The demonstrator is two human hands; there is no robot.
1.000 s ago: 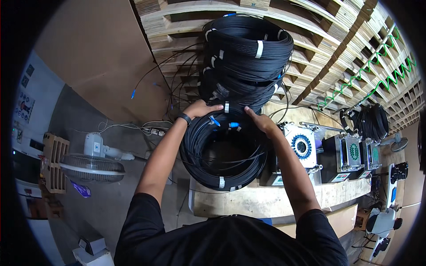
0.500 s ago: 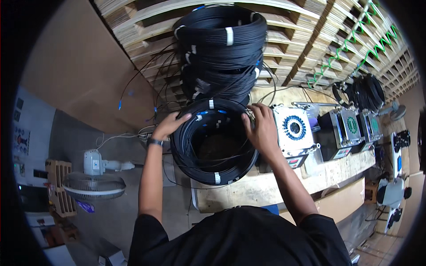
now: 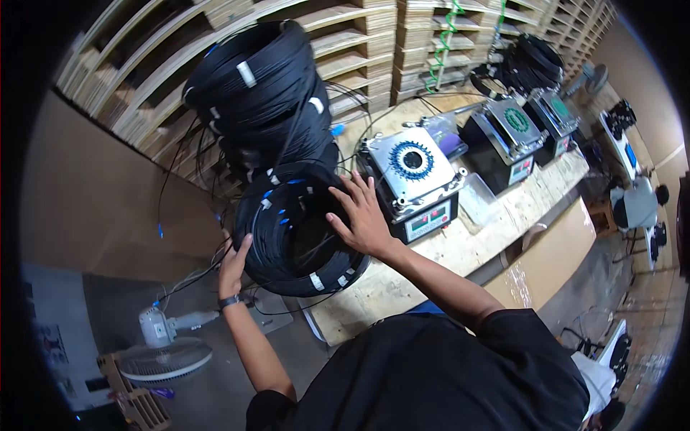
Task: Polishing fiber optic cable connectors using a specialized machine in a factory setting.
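Hold spreads around black cable coil (image 3: 272, 253)

Left hand (image 3: 234, 266) presses its left side, grasp unclear; right hand (image 3: 361, 219) lies loose, fingers splayed, over the right rim. A second ago both thumbs met at the far rim; now it seems steadied more than clasped. It sits at the workbench's (image 3: 346, 320) left edge, before stacked coils (image 3: 266, 97).

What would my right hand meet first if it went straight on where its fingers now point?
Your right hand would probably meet the near coil's rim or, if higher, the coil stack behind; depth is unclear.
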